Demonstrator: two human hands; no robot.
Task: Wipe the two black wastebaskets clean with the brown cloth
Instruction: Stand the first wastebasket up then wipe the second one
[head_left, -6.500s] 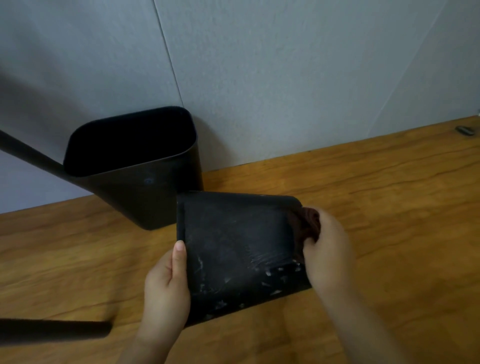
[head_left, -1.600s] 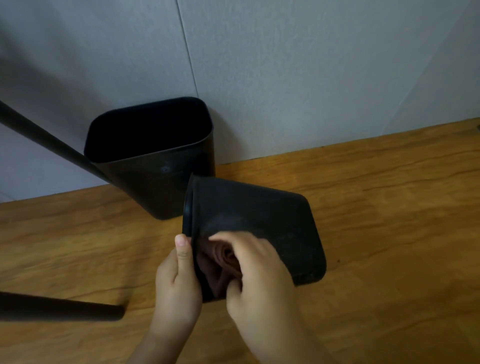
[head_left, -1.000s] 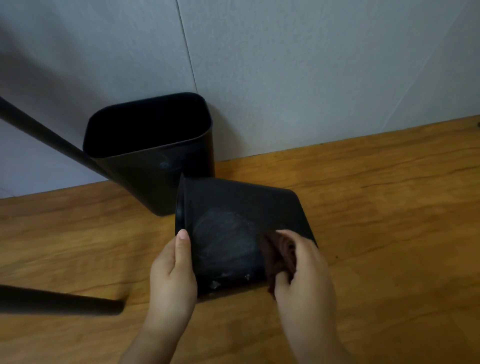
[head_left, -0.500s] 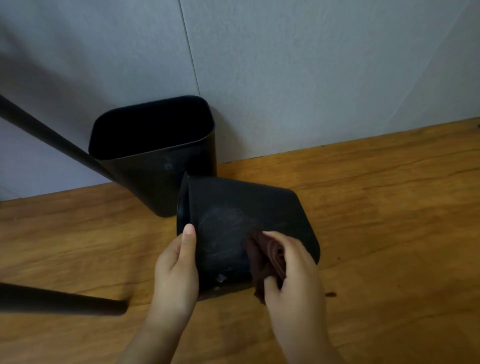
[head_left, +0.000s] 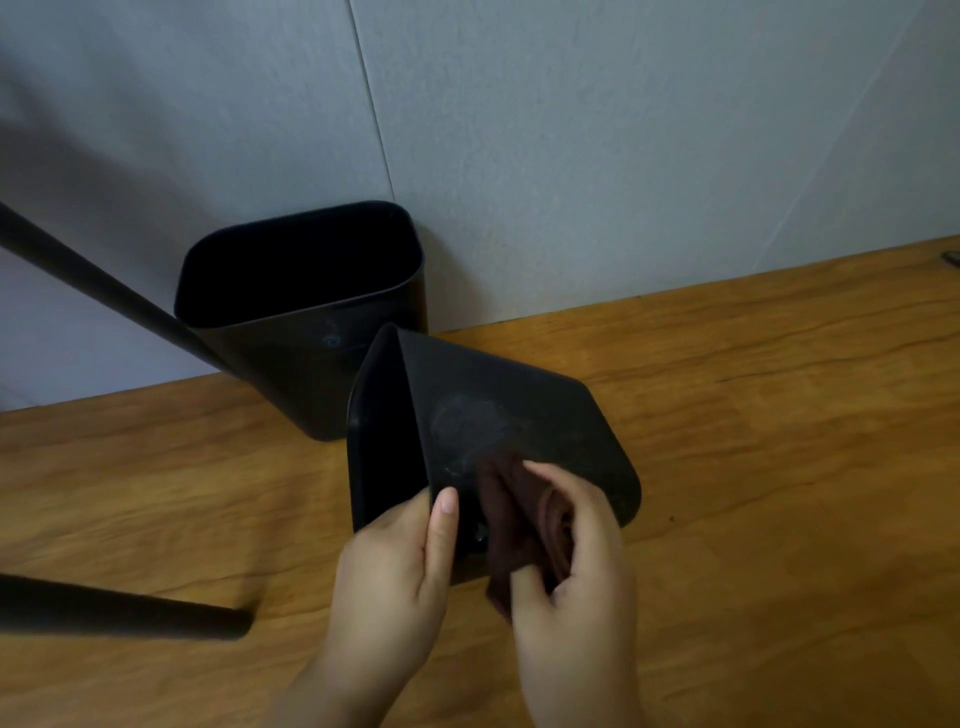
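Cloth (head_left: 511, 525) half-hidden in right hand (head_left: 571, 587) | wastebasket (head_left: 519, 431) interior dark

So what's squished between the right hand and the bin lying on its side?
The brown cloth. In the head view, the right hand holds it bunched against the side of the tipped wastebasket.

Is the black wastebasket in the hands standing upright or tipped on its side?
Tipped: the held black plastic wastebasket lies sideways, its opening facing left, a side wall facing up under the brown cloth.
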